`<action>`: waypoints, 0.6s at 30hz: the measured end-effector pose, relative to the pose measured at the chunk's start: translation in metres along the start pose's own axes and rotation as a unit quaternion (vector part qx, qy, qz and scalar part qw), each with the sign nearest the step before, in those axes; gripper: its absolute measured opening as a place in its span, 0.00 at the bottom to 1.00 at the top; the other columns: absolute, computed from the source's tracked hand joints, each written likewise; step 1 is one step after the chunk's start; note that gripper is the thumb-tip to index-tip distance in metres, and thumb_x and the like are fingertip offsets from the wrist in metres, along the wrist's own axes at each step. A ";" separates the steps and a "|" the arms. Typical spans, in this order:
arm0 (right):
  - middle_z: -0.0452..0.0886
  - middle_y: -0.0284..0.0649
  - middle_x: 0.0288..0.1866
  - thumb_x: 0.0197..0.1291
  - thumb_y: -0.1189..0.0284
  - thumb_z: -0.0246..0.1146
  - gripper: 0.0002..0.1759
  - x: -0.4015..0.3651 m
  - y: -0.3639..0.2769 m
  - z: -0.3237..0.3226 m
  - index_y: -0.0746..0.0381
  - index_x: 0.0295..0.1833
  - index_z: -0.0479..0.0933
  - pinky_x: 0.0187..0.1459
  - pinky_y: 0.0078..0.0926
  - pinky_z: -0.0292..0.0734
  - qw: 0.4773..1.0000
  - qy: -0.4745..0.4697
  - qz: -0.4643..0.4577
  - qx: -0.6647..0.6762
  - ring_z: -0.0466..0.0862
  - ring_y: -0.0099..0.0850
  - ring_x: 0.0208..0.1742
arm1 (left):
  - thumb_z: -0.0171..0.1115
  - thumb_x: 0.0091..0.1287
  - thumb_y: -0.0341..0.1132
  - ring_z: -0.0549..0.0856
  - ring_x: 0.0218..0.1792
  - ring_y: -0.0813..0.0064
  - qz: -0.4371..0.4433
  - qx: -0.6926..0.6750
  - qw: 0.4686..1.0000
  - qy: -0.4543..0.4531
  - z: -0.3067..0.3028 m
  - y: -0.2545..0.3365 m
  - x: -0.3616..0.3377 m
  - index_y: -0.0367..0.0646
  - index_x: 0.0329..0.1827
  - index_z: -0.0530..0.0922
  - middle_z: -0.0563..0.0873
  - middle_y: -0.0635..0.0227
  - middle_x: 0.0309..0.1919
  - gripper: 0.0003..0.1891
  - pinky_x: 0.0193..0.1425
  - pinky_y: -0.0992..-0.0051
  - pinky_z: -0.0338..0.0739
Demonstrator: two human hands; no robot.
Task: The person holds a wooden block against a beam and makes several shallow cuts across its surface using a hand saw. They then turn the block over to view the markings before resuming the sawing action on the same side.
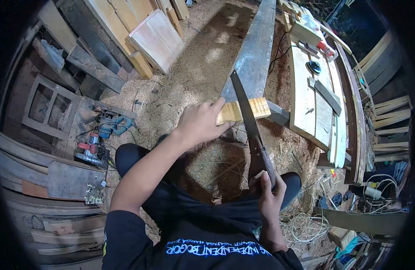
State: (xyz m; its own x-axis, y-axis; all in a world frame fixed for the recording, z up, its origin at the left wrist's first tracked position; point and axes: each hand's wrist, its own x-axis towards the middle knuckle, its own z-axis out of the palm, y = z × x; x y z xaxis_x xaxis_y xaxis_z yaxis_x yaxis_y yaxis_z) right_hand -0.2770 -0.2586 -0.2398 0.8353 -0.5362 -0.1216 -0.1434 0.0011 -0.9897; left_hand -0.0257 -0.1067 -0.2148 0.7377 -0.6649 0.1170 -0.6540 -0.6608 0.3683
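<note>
A short block of light wood point(260, 108) lies across the near end of a long grey plank point(257, 42). My left hand point(205, 119) is closed around the block's left end, thumb on top and fingers below. In my right hand point(269, 191) is the dark handle of a hand saw point(246, 105), gripped firmly. Its toothed blade crosses the block near the middle and points away from me, with the tip over the plank. The blade hides part of the block's top face.
At right, a wooden workbench point(302, 117) holds a flat metal-grey piece point(326, 95), a black round object point(313, 67) and a red-and-white bottle point(326, 50). Blue power tools point(115, 127) sit at left, near leaning boards point(158, 40). Sawdust covers the floor; a pale cable point(306, 227) lies coiled at lower right.
</note>
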 end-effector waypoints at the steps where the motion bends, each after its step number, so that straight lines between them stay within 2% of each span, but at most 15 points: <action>1: 0.82 0.31 0.35 0.81 0.67 0.64 0.12 -0.004 -0.009 0.003 0.66 0.53 0.77 0.34 0.19 0.73 1.000 0.003 0.007 0.009 0.79 0.18 0.32 | 0.72 0.68 0.56 0.93 0.43 0.43 0.013 -0.001 1.000 0.008 0.004 -0.003 0.000 0.43 0.59 0.76 0.91 0.48 0.42 0.29 0.46 0.46 0.88; 4: 0.81 0.31 0.36 0.81 0.68 0.64 0.11 -0.005 -0.022 0.003 0.67 0.51 0.80 0.35 0.19 0.73 0.998 -0.052 0.004 0.039 0.78 0.18 0.32 | 0.71 0.69 0.56 0.92 0.46 0.44 0.032 0.002 0.999 0.020 0.007 -0.006 0.001 0.43 0.59 0.77 0.90 0.50 0.47 0.28 0.47 0.47 0.88; 6: 0.81 0.32 0.36 0.79 0.68 0.65 0.12 -0.005 -0.029 -0.006 0.67 0.50 0.81 0.35 0.21 0.74 0.998 -0.057 0.019 0.034 0.79 0.19 0.32 | 0.70 0.69 0.56 0.92 0.48 0.45 0.039 0.007 0.999 0.026 0.008 -0.009 0.000 0.43 0.59 0.78 0.90 0.52 0.49 0.28 0.48 0.48 0.89; 8: 0.82 0.34 0.37 0.78 0.68 0.66 0.12 0.003 -0.019 -0.021 0.68 0.50 0.81 0.35 0.22 0.75 0.990 -0.135 -0.033 0.002 0.80 0.20 0.32 | 0.72 0.67 0.56 0.93 0.41 0.46 0.069 -0.002 0.996 0.051 0.009 -0.012 0.001 0.44 0.59 0.80 0.91 0.51 0.39 0.28 0.44 0.50 0.89; 10: 0.82 0.34 0.34 0.77 0.67 0.66 0.13 0.001 -0.020 -0.011 0.68 0.51 0.81 0.34 0.21 0.74 0.991 -0.127 -0.027 0.025 0.80 0.20 0.31 | 0.72 0.67 0.57 0.93 0.42 0.46 0.063 0.005 0.996 0.057 0.005 -0.011 0.000 0.44 0.58 0.80 0.91 0.51 0.40 0.28 0.46 0.50 0.89; 13: 0.78 0.31 0.25 0.80 0.63 0.62 0.16 0.002 -0.018 -0.005 0.67 0.45 0.81 0.28 0.19 0.68 0.992 -0.113 -0.017 0.050 0.75 0.19 0.25 | 0.72 0.66 0.57 0.93 0.43 0.47 0.059 0.002 0.996 0.068 0.011 -0.012 -0.002 0.44 0.58 0.82 0.91 0.51 0.42 0.28 0.48 0.51 0.89; 14: 0.78 0.31 0.25 0.80 0.63 0.62 0.16 0.003 -0.016 -0.005 0.67 0.45 0.81 0.28 0.19 0.68 0.992 -0.112 -0.018 0.049 0.75 0.19 0.25 | 0.72 0.66 0.58 0.93 0.44 0.48 0.063 -0.004 0.995 0.076 0.012 -0.014 -0.002 0.43 0.59 0.82 0.91 0.51 0.43 0.29 0.49 0.51 0.89; 16: 0.70 0.33 0.20 0.84 0.59 0.55 0.23 0.003 -0.013 -0.004 0.66 0.36 0.75 0.23 0.25 0.63 0.988 -0.149 -0.011 0.034 0.69 0.22 0.20 | 0.72 0.66 0.58 0.93 0.45 0.49 0.062 -0.005 0.995 0.078 0.013 -0.014 -0.003 0.42 0.60 0.83 0.91 0.51 0.44 0.30 0.50 0.52 0.89; 17: 0.69 0.33 0.19 0.85 0.57 0.52 0.27 0.000 -0.016 -0.002 0.62 0.31 0.69 0.22 0.27 0.60 0.990 -0.144 -0.002 0.008 0.66 0.22 0.18 | 0.72 0.66 0.58 0.93 0.47 0.49 0.059 -0.007 0.995 0.080 0.014 -0.015 -0.003 0.41 0.61 0.83 0.91 0.50 0.45 0.31 0.51 0.53 0.88; 18: 0.69 0.33 0.19 0.85 0.57 0.52 0.27 0.000 -0.013 -0.003 0.62 0.31 0.69 0.22 0.27 0.60 0.990 -0.140 0.002 0.009 0.66 0.22 0.18 | 0.72 0.66 0.58 0.93 0.47 0.49 0.061 -0.008 0.995 0.075 0.014 -0.015 -0.001 0.41 0.61 0.83 0.91 0.50 0.45 0.31 0.51 0.53 0.88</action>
State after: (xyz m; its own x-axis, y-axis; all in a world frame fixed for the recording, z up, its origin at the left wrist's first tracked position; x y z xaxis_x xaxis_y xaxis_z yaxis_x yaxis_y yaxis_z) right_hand -0.2763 -0.2610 -0.2268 0.9496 -0.2808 -0.1392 -0.1396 0.0186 -0.9900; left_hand -0.0190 -0.1004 -0.2336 0.6704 -0.6793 0.2985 -0.7384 -0.5715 0.3579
